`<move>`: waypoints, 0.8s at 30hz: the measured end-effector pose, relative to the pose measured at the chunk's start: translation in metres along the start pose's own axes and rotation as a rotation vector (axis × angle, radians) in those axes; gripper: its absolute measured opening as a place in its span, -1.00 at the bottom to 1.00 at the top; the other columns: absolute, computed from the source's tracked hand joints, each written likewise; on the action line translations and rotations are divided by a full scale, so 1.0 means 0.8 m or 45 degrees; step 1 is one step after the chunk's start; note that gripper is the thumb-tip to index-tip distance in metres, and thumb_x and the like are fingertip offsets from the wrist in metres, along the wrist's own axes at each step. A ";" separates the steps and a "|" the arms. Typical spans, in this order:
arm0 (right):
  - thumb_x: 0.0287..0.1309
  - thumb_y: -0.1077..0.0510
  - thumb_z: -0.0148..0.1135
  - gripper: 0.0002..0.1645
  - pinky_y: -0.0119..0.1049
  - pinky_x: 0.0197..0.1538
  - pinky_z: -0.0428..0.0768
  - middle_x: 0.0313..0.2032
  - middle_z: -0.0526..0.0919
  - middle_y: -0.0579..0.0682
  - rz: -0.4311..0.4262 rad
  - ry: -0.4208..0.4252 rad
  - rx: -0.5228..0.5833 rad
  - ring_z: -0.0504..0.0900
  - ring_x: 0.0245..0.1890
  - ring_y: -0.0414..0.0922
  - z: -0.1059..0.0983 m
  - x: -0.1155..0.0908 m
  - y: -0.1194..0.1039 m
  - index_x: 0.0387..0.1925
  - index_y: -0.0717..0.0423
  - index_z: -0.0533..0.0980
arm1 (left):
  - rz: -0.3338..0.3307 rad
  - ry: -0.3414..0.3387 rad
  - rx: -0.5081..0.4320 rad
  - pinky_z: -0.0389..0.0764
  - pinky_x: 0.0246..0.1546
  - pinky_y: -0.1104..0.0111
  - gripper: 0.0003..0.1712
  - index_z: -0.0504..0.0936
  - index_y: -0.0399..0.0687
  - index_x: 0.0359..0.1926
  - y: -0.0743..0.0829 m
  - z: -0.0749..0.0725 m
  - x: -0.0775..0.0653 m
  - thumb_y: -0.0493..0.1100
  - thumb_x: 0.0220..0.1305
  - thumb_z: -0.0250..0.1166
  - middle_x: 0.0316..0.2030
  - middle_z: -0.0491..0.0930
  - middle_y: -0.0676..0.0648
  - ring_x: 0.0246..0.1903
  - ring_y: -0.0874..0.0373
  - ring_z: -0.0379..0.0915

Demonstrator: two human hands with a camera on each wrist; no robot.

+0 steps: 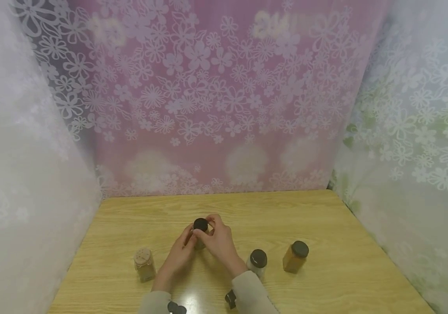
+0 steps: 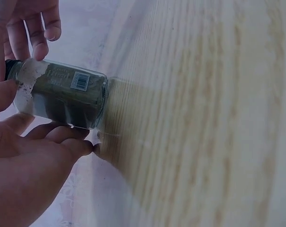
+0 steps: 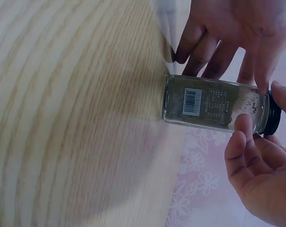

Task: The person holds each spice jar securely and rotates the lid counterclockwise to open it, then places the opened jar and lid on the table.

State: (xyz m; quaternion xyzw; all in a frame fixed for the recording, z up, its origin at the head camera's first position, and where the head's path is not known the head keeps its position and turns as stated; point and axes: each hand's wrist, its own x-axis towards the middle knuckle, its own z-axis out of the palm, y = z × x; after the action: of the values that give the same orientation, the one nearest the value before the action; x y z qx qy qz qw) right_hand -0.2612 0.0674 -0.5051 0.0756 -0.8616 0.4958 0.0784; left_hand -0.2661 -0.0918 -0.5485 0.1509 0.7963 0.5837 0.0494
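Note:
A clear glass jar (image 3: 204,101) with brownish powder and a barcode label stands upright on the wooden table. Its black lid (image 1: 200,224) is on the top. My left hand (image 1: 178,256) holds the jar, its thumb near the neck and its fingers along the glass side. With thumb and fingers, my right hand (image 1: 222,244) grips the lid from the other side. In the left wrist view, the right hand's remaining fingers (image 2: 39,35) hang loose beside the jar.
A jar with a pale patterned top (image 1: 144,264) stands left of my left forearm. Right of my right forearm are a black-lidded jar (image 1: 257,263) with pale contents and an orange-brown jar (image 1: 294,258). A pink floral curtain (image 1: 216,109) hangs behind the table (image 1: 286,218).

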 end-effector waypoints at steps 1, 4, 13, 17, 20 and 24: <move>0.24 -0.08 0.36 -0.41 -0.44 -0.42 0.58 0.22 0.55 0.23 -0.002 0.002 0.000 0.58 -0.42 -0.24 0.000 0.000 0.000 0.18 0.07 0.40 | -0.003 -0.003 0.001 0.28 0.27 -0.31 -0.38 0.13 0.03 0.53 0.000 0.000 0.000 0.09 0.58 -0.07 0.38 0.29 -0.40 0.35 -0.39 0.22; 0.27 -0.06 0.34 -0.44 -0.43 -0.48 0.55 0.21 0.59 0.16 -0.024 -0.006 -0.014 0.54 -0.46 -0.25 -0.003 -0.001 0.001 0.21 0.05 0.44 | -0.013 0.008 0.010 0.25 0.29 -0.30 -0.36 0.15 0.06 0.52 0.001 0.001 0.000 0.15 0.56 -0.06 0.39 0.29 -0.38 0.36 -0.38 0.21; 0.27 -0.08 0.34 -0.35 -0.43 -0.44 0.57 0.23 0.56 0.20 -0.029 -0.028 -0.023 0.56 -0.43 -0.26 -0.007 -0.003 0.001 0.29 0.05 0.39 | 0.004 0.007 0.004 0.25 0.28 -0.31 -0.36 0.15 0.02 0.52 0.000 0.003 -0.001 0.13 0.57 -0.06 0.37 0.32 -0.38 0.35 -0.38 0.23; 0.24 -0.06 0.37 -0.39 -0.43 -0.44 0.59 0.15 0.61 0.25 -0.023 0.001 -0.028 0.58 -0.44 -0.27 -0.004 -0.002 0.001 0.20 0.11 0.41 | 0.012 0.011 -0.028 0.25 0.27 -0.33 -0.37 0.11 -0.01 0.53 -0.005 0.008 -0.001 0.08 0.59 -0.08 0.39 0.25 -0.43 0.36 -0.42 0.19; 0.25 -0.03 0.37 -0.44 -0.43 -0.46 0.57 0.12 0.63 0.25 -0.020 0.010 -0.049 0.56 -0.46 -0.29 -0.003 -0.001 -0.001 0.17 0.10 0.42 | 0.001 0.012 -0.057 0.20 0.28 -0.36 -0.39 0.10 0.02 0.53 -0.006 0.010 -0.001 0.07 0.60 -0.10 0.41 0.20 -0.44 0.38 -0.43 0.14; 0.25 -0.02 0.37 -0.44 -0.44 -0.46 0.55 0.14 0.62 0.25 -0.025 0.011 -0.067 0.55 -0.46 -0.29 -0.004 0.002 -0.002 0.17 0.12 0.42 | -0.009 0.005 -0.078 0.14 0.31 -0.36 -0.39 0.09 -0.01 0.53 -0.002 0.010 0.001 0.05 0.61 -0.11 0.43 0.18 -0.43 0.41 -0.42 0.08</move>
State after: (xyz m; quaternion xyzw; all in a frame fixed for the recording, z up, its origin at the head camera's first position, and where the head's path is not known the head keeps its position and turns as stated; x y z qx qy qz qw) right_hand -0.2620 0.0692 -0.5016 0.0796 -0.8732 0.4725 0.0889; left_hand -0.2649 -0.0848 -0.5524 0.1455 0.7786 0.6079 0.0544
